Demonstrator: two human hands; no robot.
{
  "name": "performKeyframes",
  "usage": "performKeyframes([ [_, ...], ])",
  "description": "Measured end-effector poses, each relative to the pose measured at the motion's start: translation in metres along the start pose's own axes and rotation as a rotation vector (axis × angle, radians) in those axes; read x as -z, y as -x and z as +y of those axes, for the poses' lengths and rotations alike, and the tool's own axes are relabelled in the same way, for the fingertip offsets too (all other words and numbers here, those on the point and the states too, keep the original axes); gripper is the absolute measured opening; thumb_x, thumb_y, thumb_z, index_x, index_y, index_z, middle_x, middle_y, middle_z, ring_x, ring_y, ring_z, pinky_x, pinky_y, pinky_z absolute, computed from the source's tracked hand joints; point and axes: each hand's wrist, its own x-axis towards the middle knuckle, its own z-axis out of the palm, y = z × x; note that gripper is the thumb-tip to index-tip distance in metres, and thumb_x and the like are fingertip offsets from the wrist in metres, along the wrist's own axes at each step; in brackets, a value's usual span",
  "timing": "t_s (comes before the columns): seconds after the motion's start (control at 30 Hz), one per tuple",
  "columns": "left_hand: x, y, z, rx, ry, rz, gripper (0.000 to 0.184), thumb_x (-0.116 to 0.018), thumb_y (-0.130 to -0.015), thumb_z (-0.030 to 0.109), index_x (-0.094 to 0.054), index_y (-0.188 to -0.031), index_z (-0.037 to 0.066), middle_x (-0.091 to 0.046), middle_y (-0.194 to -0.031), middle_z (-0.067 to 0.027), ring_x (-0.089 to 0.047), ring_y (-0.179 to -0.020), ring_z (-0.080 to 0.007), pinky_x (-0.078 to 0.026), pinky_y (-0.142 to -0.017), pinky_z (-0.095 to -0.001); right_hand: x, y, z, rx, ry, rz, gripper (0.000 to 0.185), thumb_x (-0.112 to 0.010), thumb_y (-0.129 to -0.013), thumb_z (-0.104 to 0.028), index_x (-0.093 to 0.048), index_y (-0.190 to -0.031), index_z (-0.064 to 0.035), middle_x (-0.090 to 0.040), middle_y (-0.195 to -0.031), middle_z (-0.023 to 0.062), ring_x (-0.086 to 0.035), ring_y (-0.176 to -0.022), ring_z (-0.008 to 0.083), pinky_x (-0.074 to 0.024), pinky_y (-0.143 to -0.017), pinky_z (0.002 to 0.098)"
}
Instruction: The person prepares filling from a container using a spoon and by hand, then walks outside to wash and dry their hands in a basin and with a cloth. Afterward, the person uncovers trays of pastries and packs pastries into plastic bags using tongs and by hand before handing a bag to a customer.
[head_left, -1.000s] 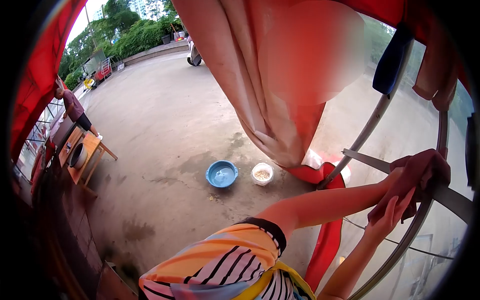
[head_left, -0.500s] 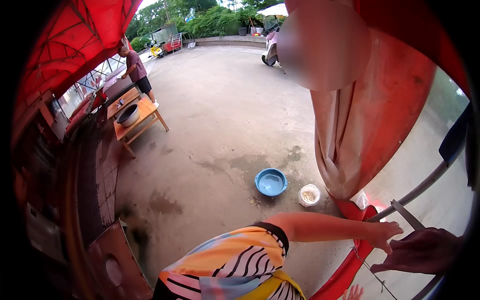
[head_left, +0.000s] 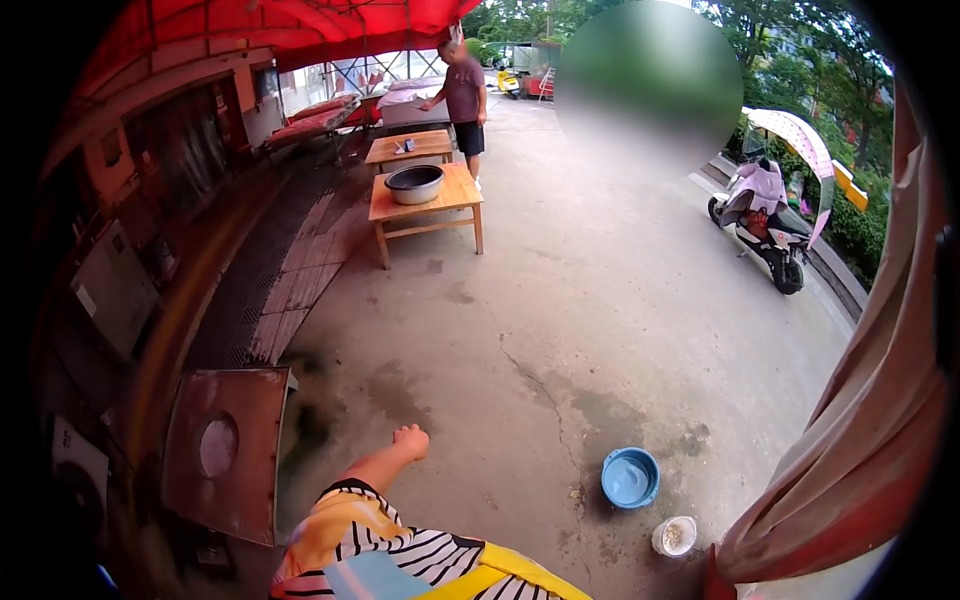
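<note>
My left hand (head_left: 410, 441) is at the lower left of the head view, in front of my body and above the concrete floor. Its fingers are curled into a fist, and I see nothing sticking out of it. My right hand is out of view. On the ground to the right of my left hand stands a blue basin (head_left: 630, 478) with water in it. Beside the basin is a small white tub (head_left: 675, 537) with pale bits inside. Neither container is touched.
A rusty metal box (head_left: 222, 455) stands at left. Ahead are two wooden tables (head_left: 455, 190), the nearer bearing a dark-lined pot (head_left: 414, 184). A person (head_left: 464, 100) stands behind them. A covered scooter (head_left: 765, 215) is at right, near a red curtain (head_left: 850, 470).
My view has swung left. My left hand has come away from the dark cloth at the right and is now a fist in front of me. My right fingertips have left the view.
</note>
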Motion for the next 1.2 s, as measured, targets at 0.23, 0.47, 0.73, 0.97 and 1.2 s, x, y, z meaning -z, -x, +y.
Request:
performKeyframes([
  [0.23, 0.061, -0.065, -0.033, -0.017, 0.372, 0.168, 0.055, -0.06, -0.075, 0.009, -0.046, -0.127, 0.01, -0.036, -0.136, -0.012, -0.038, -0.123, -0.0322, -0.036, -0.099, -0.0433, -0.043, -0.17, -0.067, -0.014, 0.533, -0.343, 0.062, -0.048, -0.083, -0.051, -0.049, -0.124, -0.0035, -0.052, -0.123, 0.0192, -0.05, -0.113, 0.0317, -0.0406, -0.093, 0.0392],
  [0.47, 0.009, -0.075, -0.156, 0.406, 0.923, 0.398, 0.095, -0.073, -0.066, 0.018, -0.018, -0.143, 0.016, -0.021, -0.146, -0.0158, -0.026, -0.132, -0.032, -0.029, -0.106, -0.0365, -0.034, -0.36, -0.133, 0.095, 1.027, -0.535, 0.066, -0.054, -0.079, -0.056, -0.055, -0.119, -0.0026, -0.056, -0.119, 0.0173, -0.055, -0.11, 0.0284, -0.0423, -0.091, 0.0339],
  [0.73, -0.166, 0.016, -0.227, 1.452, 1.563, 0.019, 0.065, -0.073, -0.068, 0.024, -0.045, -0.121, -0.001, -0.055, -0.113, -0.0205, -0.057, -0.103, -0.0301, -0.047, -0.084, -0.0364, -0.109, -0.601, -0.43, 0.356, 1.27, -0.251, 0.025, -0.071, -0.072, -0.037, -0.069, -0.081, -0.0139, -0.068, -0.078, 0.0008, -0.065, -0.074, 0.019, -0.0514, -0.069, 0.0325],
  [0.97, -0.128, -0.096, -0.301, 1.569, 1.673, -0.018, 0.044, -0.07, -0.074, 0.023, -0.053, -0.107, -0.001, -0.06, -0.099, -0.0158, -0.06, -0.091, -0.0279, -0.048, -0.077, -0.037, -0.309, -0.674, -0.633, 0.381, 1.092, -0.436, 0.031, -0.061, -0.078, -0.045, -0.068, -0.076, -0.015, -0.068, -0.068, -0.0009, -0.065, -0.069, 0.0159, -0.0511, -0.064, 0.0323],
  [1.2, -0.009, -0.351, -0.569, 1.127, 1.491, 0.398, 0.027, -0.067, -0.079, 0.021, -0.062, -0.093, -0.001, -0.066, -0.085, -0.0111, -0.063, -0.08, -0.0256, -0.048, -0.07, -0.0375, -0.396, -0.719, -0.738, 0.117, 0.974, -0.673, 0.055, -0.058, -0.077, -0.061, -0.066, -0.076, -0.0071, -0.068, -0.069, 0.0062, -0.064, -0.056, 0.0164, -0.0499, -0.052, 0.0319],
])
